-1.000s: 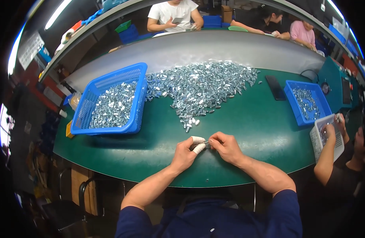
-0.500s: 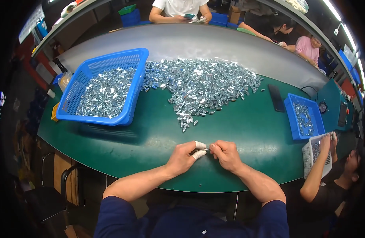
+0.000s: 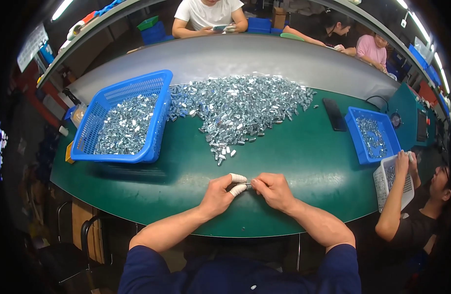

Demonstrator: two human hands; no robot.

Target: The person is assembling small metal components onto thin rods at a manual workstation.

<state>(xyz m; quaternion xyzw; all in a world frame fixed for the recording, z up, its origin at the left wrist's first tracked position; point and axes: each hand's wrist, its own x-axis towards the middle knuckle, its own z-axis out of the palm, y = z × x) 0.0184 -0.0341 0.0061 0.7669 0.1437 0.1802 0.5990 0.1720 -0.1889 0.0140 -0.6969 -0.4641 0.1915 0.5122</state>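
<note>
My left hand (image 3: 217,197), with white tape wrapped round its thumb and index finger, is closed in a pinch over the near part of the table. Right beside it, my right hand (image 3: 274,192) is closed too, thumb against index finger. Between the two sets of fingertips shows a thin metal piece (image 3: 248,183), mostly covered by the fingers; its exact kind is too small to tell. Beyond my hands a large heap of small silvery metal sleeves (image 3: 245,108) spreads over the green table (image 3: 294,161).
A blue slotted basket (image 3: 159,132) full of the same parts stands at left. On the right are a dark phone (image 3: 334,115), a blue tray (image 3: 363,158) with parts and a white basket (image 3: 382,196), where a co-worker's hands are. More people sit beyond the grey panel (image 3: 211,54).
The whole view has shifted slightly as the head turned. My hands stay pinched over the same spot, with the fingertips a little closer together. The co-worker's hands remain over the white basket.
</note>
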